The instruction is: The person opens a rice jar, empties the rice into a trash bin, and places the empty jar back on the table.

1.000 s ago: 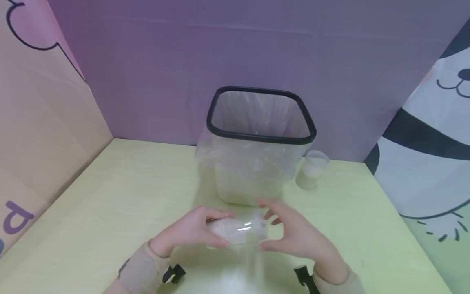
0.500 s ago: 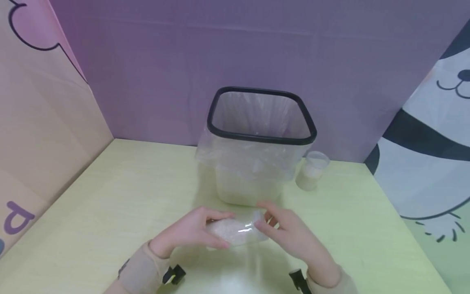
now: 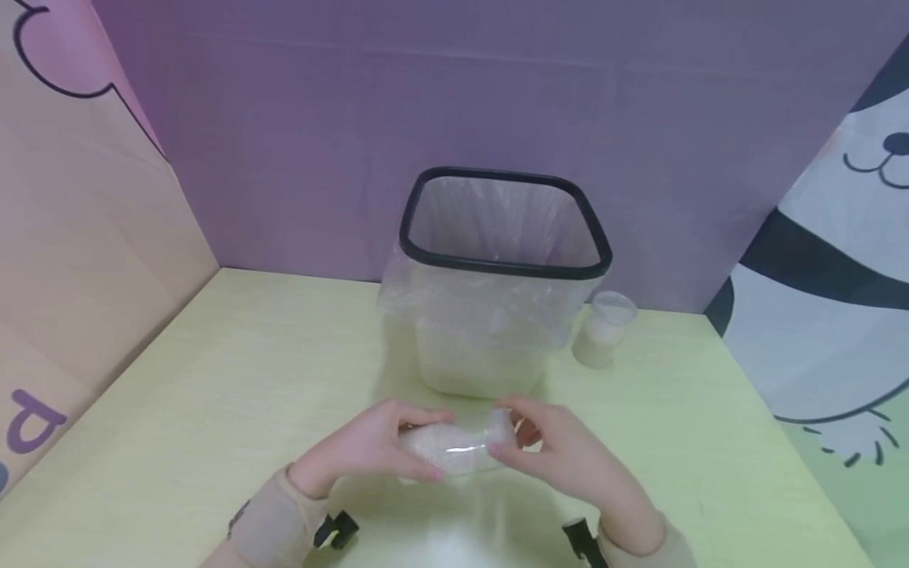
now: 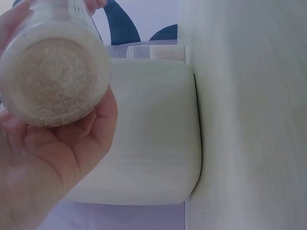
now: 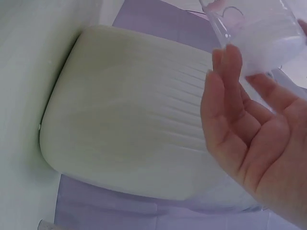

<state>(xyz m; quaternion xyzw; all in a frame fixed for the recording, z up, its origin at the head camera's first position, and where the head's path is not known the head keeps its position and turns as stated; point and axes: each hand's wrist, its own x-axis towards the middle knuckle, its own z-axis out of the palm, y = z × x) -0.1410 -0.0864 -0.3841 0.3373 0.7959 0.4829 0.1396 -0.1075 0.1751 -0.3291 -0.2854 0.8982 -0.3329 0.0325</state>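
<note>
A clear plastic container (image 3: 454, 451) of pale, rice-like grains lies on its side in the air over the near table. My left hand (image 3: 379, 442) grips its base end, thumb on the near side. In the left wrist view the round bottom of the container (image 4: 57, 79) faces the camera, with the left hand (image 4: 53, 158) curled under it. My right hand (image 3: 561, 450) pinches the whitish right end between thumb and fingers. That end looks cloudy in the right wrist view, beside the bent fingers (image 5: 232, 72); whether it is a lid I cannot tell.
A pale bin (image 3: 483, 363) with a black rim and clear liner bag stands just beyond the hands. To its right is a clear cup (image 3: 605, 327) part-filled with pale grains. Purple cloth (image 3: 284, 158) hangs behind the table (image 3: 284, 347); printed panels stand at both sides.
My right hand was spread around the container's right end without gripping it; its thumb and fingers have closed on that end. The left hand keeps its grip and has barely moved.
</note>
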